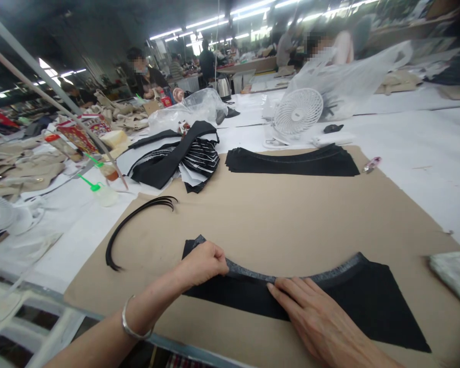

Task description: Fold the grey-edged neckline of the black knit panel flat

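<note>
On the brown sheet (pixel 276 214), near side, lies a matte black fabric piece (pixel 364 299), its concave far edge banded speckled grey. The left hand (pixel 205 263), curled closed, pinches that edge; the right hand (pixel 314 312) rests flat, fingers extended.

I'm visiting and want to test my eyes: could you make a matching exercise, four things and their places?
Things
1. Left hand
2. Right hand
3. Stacked black pieces
4. Curved black strips

Places
A. Far side of the brown sheet
B. On the middle of the nearest black piece
C. Left part of the brown sheet
D. Near the nearest black piece's left end

Right pairs: 1-D, 2-B, 3-A, 4-C
</note>
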The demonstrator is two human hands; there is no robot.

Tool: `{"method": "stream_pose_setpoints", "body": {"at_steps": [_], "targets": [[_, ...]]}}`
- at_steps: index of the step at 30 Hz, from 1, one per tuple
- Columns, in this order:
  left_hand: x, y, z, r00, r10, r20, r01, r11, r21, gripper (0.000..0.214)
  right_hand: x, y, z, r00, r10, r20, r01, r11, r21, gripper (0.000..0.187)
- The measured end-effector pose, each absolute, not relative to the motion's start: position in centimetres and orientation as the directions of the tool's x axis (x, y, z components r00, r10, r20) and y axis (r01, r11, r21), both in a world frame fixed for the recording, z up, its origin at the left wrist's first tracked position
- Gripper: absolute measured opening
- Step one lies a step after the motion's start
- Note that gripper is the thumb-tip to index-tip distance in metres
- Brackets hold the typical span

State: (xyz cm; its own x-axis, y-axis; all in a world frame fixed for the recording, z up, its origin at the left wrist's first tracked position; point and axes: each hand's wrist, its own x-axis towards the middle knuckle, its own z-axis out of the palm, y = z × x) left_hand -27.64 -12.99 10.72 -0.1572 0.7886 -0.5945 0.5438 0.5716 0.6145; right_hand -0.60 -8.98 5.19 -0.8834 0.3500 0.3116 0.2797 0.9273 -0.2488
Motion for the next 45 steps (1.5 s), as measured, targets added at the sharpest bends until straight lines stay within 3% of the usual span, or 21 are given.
{"method": "stream_pose_setpoints", "body": {"at_steps": [8, 16, 25, 32, 45], "targets": [[-27.1, -11.9, 11.6, -0.223, 0.797, -0.562, 0.728, 0.519, 0.448, 0.005, -0.5, -8.8, 4.9, -0.878, 0.351, 0.324, 0.288, 0.930, -0.227, 0.051], [-26.7, -11.9, 11.7, -0.251, 0.819, -0.516, 0.803, 0.474, 0.362, 0.007, -0.7, -8.8, 5.3, -0.873, 0.343, 0.346, 0.282, 0.935, -0.215, 0.050], [-26.2, -13.0, 13.3, -0.232, 0.840, -0.490, 0.803, 0.450, 0.392, 0.011, -1.2, -8.9, 6.3, -0.873, 0.338, 0.353, 0.276, 0.937, -0.214, 0.041], [-26.1, -12.6, 13.8, -0.199, 0.832, -0.519, 0.786, 0.452, 0.423, 0.011, -1.2, -9.5, 5.0, -0.890, 0.342, 0.302, 0.317, 0.939, -0.130, 0.059], [-26.1, -12.0, 13.2, -0.218, 0.832, -0.510, 0.834, 0.430, 0.345, 0.010, -1.7, -9.3, 5.1, -0.898, 0.387, 0.209, 0.347, 0.915, -0.205, 0.052]]}}
